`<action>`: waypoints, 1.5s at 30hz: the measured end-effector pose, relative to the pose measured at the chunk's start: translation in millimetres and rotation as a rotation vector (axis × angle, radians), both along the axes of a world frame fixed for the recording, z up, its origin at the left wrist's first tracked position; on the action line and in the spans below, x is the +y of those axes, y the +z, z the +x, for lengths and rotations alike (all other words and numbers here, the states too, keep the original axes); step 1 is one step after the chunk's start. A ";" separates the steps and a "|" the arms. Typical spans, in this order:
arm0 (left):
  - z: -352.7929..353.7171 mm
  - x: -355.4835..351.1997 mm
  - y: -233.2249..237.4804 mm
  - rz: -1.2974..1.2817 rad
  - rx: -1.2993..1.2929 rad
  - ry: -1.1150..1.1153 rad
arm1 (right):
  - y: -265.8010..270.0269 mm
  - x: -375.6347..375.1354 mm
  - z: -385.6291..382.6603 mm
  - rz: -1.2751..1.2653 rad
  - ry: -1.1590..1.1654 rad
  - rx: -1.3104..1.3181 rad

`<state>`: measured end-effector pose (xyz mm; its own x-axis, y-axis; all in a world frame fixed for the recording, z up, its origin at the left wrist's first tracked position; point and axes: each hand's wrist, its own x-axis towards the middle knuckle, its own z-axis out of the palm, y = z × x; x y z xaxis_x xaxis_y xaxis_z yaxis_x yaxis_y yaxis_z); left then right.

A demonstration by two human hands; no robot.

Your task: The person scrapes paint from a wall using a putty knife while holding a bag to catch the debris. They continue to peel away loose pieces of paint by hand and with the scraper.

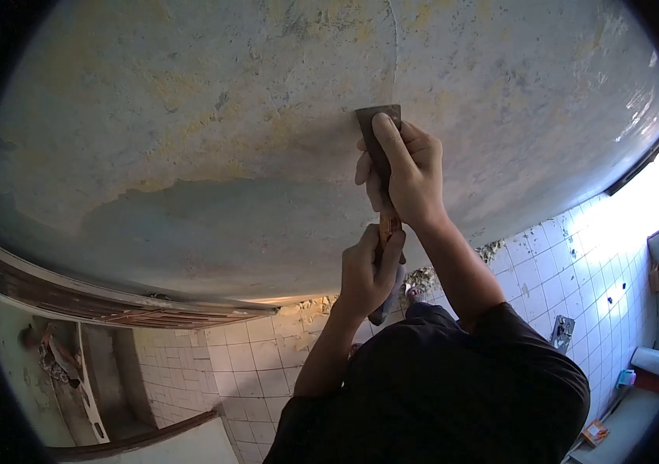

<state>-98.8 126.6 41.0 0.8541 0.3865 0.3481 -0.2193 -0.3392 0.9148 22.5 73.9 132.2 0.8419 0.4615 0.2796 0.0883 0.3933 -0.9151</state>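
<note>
Gripping scraper (378,157) by handle (390,225) in left hand (367,274), likely for push; clasping blade (367,120) in right hand (416,174), seemingly for steady pressure; holding it up at wall (283,116), apparently touching.

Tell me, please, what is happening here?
A person holds a scraper up to a patchy wall. The right hand grips the blade, thumb on its face; the left hand holds the handle. Debris lies along the wall's foot. Whether the edge touches the wall, I cannot tell.
</note>
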 end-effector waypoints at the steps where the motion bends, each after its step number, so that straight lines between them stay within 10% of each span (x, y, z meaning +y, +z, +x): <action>1: -2.5 -0.1 3.2 0.010 0.000 -0.012 | 6.7 1.6 0.2 0.012 0.008 0.026; 27: -24.7 16.7 30.2 -0.119 0.021 0.009 | 23.0 21.5 -18.6 0.014 0.037 -0.052; 34: -47.8 41.0 -57.7 0.110 0.092 -0.059 | -77.6 -16.4 -47.3 -0.500 0.040 -0.197; 41: -38.1 70.8 -24.9 0.046 0.050 0.163 | -48.5 -32.8 -24.5 -0.785 0.084 -0.754; 45: -16.0 72.0 -17.1 -0.121 -0.070 0.147 | -12.1 -25.3 -40.9 -0.878 0.283 -0.459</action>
<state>-114.8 198.6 23.9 0.7603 0.5483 0.3482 -0.2404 -0.2605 0.9351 -18.4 48.6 120.1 0.5682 0.8227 0.0153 0.5096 -0.3373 -0.7916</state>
